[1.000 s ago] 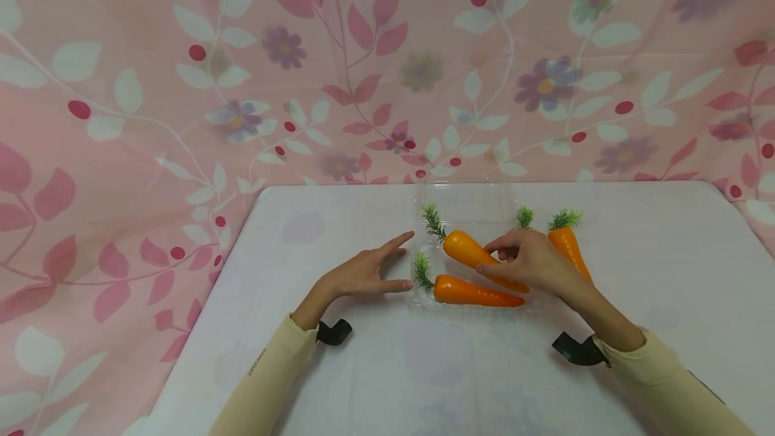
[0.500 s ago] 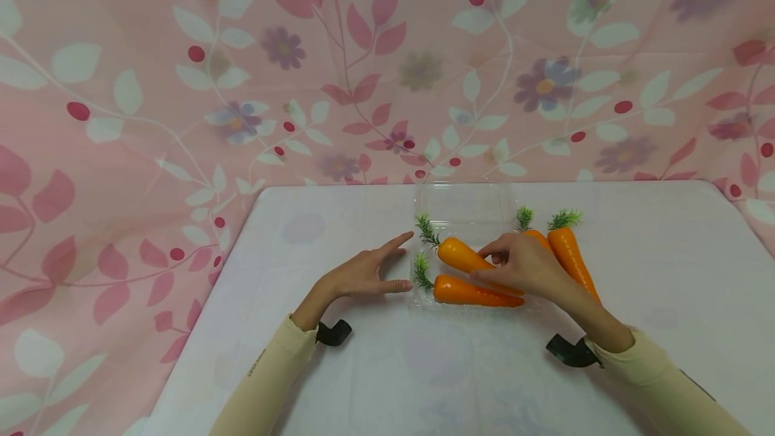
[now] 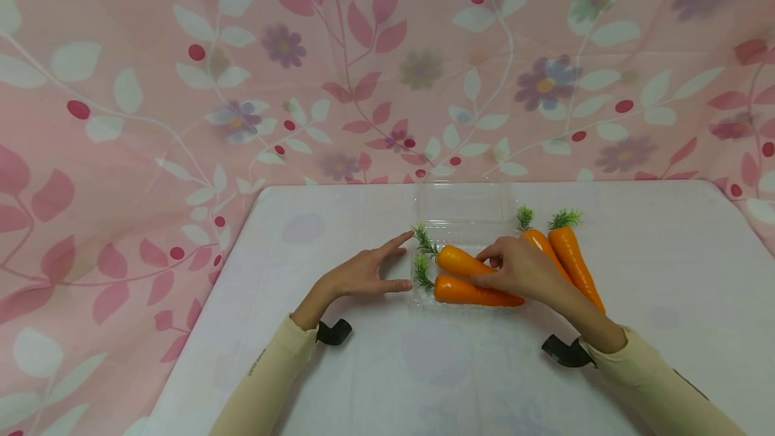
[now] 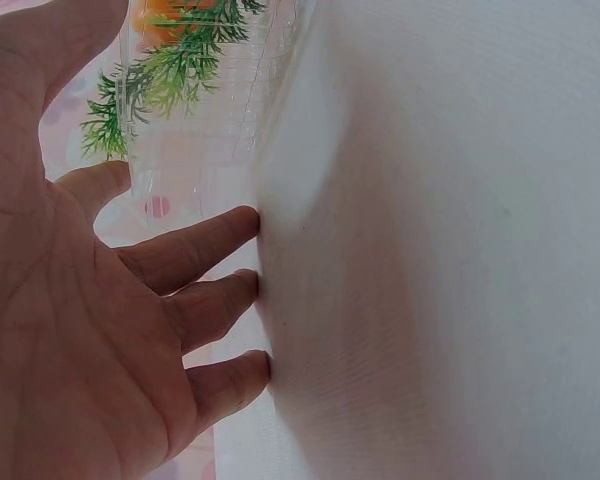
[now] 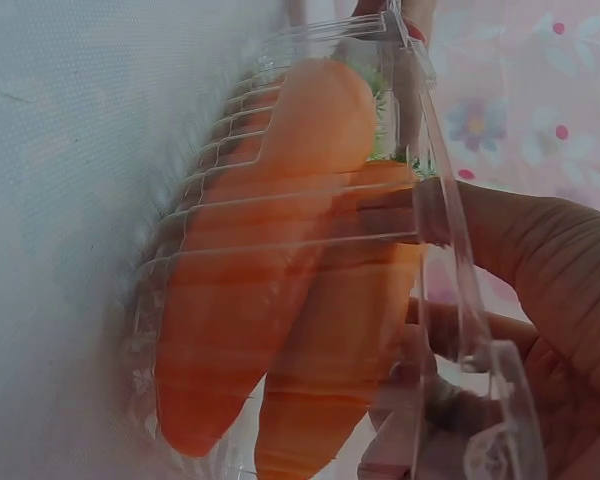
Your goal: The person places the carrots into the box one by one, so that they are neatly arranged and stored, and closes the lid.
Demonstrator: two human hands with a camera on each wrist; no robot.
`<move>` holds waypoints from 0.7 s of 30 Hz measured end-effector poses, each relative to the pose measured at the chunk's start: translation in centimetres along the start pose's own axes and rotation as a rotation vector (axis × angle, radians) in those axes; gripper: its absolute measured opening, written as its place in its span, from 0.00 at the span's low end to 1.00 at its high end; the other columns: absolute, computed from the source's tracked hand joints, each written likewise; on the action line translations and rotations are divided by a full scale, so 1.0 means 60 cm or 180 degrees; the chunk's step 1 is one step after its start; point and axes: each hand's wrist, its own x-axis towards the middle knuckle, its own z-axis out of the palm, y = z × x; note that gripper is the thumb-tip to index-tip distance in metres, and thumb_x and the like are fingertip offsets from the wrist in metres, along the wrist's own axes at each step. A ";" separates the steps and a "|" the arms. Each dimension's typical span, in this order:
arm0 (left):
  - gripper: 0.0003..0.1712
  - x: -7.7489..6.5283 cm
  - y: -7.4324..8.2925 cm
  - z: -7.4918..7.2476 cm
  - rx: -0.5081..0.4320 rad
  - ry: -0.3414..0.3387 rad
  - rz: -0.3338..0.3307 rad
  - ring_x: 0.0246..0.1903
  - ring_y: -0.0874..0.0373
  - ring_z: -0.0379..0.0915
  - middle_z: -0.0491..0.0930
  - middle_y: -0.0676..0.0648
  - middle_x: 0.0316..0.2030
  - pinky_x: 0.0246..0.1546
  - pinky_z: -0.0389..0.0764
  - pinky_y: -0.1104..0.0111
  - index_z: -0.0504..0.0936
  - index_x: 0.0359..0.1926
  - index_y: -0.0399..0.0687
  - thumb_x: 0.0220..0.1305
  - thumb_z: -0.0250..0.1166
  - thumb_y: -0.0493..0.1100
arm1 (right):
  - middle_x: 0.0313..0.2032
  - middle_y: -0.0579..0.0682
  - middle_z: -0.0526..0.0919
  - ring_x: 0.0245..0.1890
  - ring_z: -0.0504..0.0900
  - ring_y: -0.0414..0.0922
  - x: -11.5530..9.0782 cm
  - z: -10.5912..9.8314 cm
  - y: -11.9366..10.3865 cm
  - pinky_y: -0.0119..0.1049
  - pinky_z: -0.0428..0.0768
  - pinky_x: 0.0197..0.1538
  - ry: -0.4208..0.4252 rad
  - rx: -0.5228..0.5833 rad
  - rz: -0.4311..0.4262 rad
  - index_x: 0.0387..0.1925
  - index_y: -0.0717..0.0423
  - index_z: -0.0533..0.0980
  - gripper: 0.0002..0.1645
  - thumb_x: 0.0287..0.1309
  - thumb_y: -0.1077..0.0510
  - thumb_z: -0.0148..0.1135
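Observation:
A clear plastic clamshell box (image 5: 465,290) lies on the table with its lid (image 3: 466,204) folded back. One orange artificial carrot (image 3: 472,292) with green leaves lies along the box's near side. My right hand (image 3: 523,269) reaches over the rim and pinches a second carrot (image 3: 455,260) by its tapered half, just behind the first, leaves to the left. In the right wrist view the two lie close together behind the ribbed wall. My left hand (image 3: 358,273) stands at the box's left end, fingers spread; its fingertips (image 4: 242,222) rest on the tablecloth.
Two more artificial carrots lie right of the box: one (image 3: 541,245) beside my right hand, partly hidden by it, another (image 3: 572,258) farther right. A white cloth (image 3: 399,369) covers the table. Pink floral fabric (image 3: 387,73) hangs behind.
My right hand has lowered the pinched carrot slightly leftward and toward the near carrot. More of the loose carrots on the right now shows. The left hand has stayed in place.

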 end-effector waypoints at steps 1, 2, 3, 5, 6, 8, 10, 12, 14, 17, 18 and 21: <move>0.54 0.000 0.000 0.000 0.0008 0.0001 0.0007 0.69 0.52 0.59 0.67 0.49 0.69 0.68 0.59 0.51 0.41 0.77 0.76 0.59 0.65 0.69 | 0.22 0.42 0.73 0.20 0.68 0.41 0.000 0.000 -0.001 0.33 0.66 0.23 -0.0018 -0.0010 0.0017 0.37 0.49 0.88 0.17 0.46 0.46 0.77; 0.54 0.000 0.001 0.000 0.0012 0.0002 0.0009 0.69 0.52 0.59 0.67 0.49 0.69 0.68 0.59 0.52 0.41 0.77 0.76 0.59 0.65 0.69 | 0.22 0.42 0.73 0.20 0.68 0.41 0.000 0.000 -0.001 0.33 0.66 0.22 -0.0036 -0.0021 0.0036 0.37 0.50 0.88 0.18 0.46 0.45 0.77; 0.54 0.000 0.001 0.000 0.0017 0.0007 0.0010 0.69 0.52 0.59 0.67 0.49 0.69 0.68 0.60 0.51 0.41 0.77 0.76 0.59 0.65 0.69 | 0.21 0.42 0.73 0.20 0.68 0.41 0.001 0.001 -0.001 0.33 0.66 0.22 -0.0052 -0.0038 0.0048 0.38 0.50 0.88 0.18 0.47 0.46 0.77; 0.54 -0.001 0.001 0.000 0.0020 0.0012 0.0010 0.69 0.51 0.59 0.67 0.49 0.69 0.68 0.60 0.51 0.41 0.77 0.77 0.59 0.65 0.69 | 0.21 0.42 0.73 0.19 0.67 0.41 0.001 0.001 -0.003 0.33 0.65 0.22 -0.0083 -0.0061 0.0078 0.38 0.51 0.88 0.18 0.47 0.46 0.77; 0.54 0.000 0.001 0.001 0.0022 0.0012 -0.0003 0.69 0.52 0.59 0.67 0.49 0.69 0.68 0.59 0.51 0.41 0.77 0.77 0.59 0.65 0.69 | 0.21 0.42 0.73 0.19 0.67 0.41 0.001 0.002 -0.003 0.33 0.65 0.22 -0.0098 -0.0077 0.0098 0.39 0.51 0.88 0.18 0.47 0.46 0.77; 0.54 0.000 0.001 0.001 0.0027 0.0015 -0.0013 0.69 0.52 0.59 0.67 0.50 0.69 0.68 0.59 0.51 0.41 0.77 0.78 0.59 0.65 0.69 | 0.20 0.42 0.73 0.19 0.67 0.41 0.002 0.004 -0.003 0.32 0.65 0.22 -0.0111 -0.0127 0.0101 0.39 0.51 0.88 0.18 0.47 0.47 0.77; 0.54 0.000 0.000 0.001 0.0030 0.0018 -0.0030 0.69 0.53 0.58 0.67 0.50 0.69 0.68 0.59 0.52 0.41 0.77 0.79 0.58 0.65 0.69 | 0.20 0.42 0.73 0.19 0.67 0.41 0.002 0.005 -0.004 0.32 0.66 0.22 -0.0114 -0.0173 0.0083 0.39 0.52 0.88 0.18 0.48 0.47 0.77; 0.54 0.000 0.000 0.001 0.0030 0.0020 -0.0042 0.70 0.53 0.58 0.67 0.51 0.69 0.68 0.59 0.52 0.41 0.77 0.79 0.58 0.65 0.69 | 0.20 0.41 0.73 0.19 0.67 0.40 0.003 0.006 -0.004 0.33 0.66 0.22 -0.0115 -0.0211 0.0044 0.39 0.52 0.88 0.17 0.48 0.48 0.77; 0.54 0.001 0.000 0.001 0.0021 0.0021 -0.0043 0.70 0.54 0.58 0.68 0.51 0.68 0.68 0.59 0.52 0.42 0.77 0.79 0.58 0.65 0.69 | 0.20 0.41 0.73 0.20 0.67 0.40 0.003 0.006 -0.005 0.33 0.66 0.23 -0.0127 -0.0236 0.0002 0.39 0.52 0.88 0.17 0.49 0.48 0.76; 0.54 0.001 0.000 0.000 0.0004 0.0017 -0.0034 0.70 0.54 0.58 0.68 0.50 0.68 0.68 0.59 0.53 0.42 0.77 0.77 0.59 0.65 0.68 | 0.20 0.41 0.73 0.20 0.67 0.40 0.004 0.006 -0.005 0.33 0.65 0.23 -0.0170 -0.0236 -0.0016 0.39 0.52 0.88 0.17 0.49 0.48 0.76; 0.54 0.001 0.000 0.000 0.0005 0.0017 -0.0031 0.70 0.54 0.58 0.68 0.50 0.68 0.68 0.59 0.53 0.42 0.77 0.77 0.59 0.65 0.68 | 0.20 0.41 0.73 0.20 0.67 0.40 0.004 0.006 -0.006 0.33 0.66 0.23 -0.0186 -0.0238 -0.0015 0.40 0.52 0.88 0.17 0.49 0.48 0.76; 0.54 0.001 -0.001 0.000 -0.0003 0.0021 -0.0016 0.69 0.53 0.58 0.68 0.50 0.68 0.68 0.59 0.52 0.42 0.78 0.76 0.59 0.65 0.68 | 0.21 0.41 0.75 0.20 0.68 0.40 0.006 0.007 -0.006 0.33 0.67 0.24 -0.0247 -0.0246 -0.0011 0.40 0.53 0.87 0.17 0.50 0.49 0.76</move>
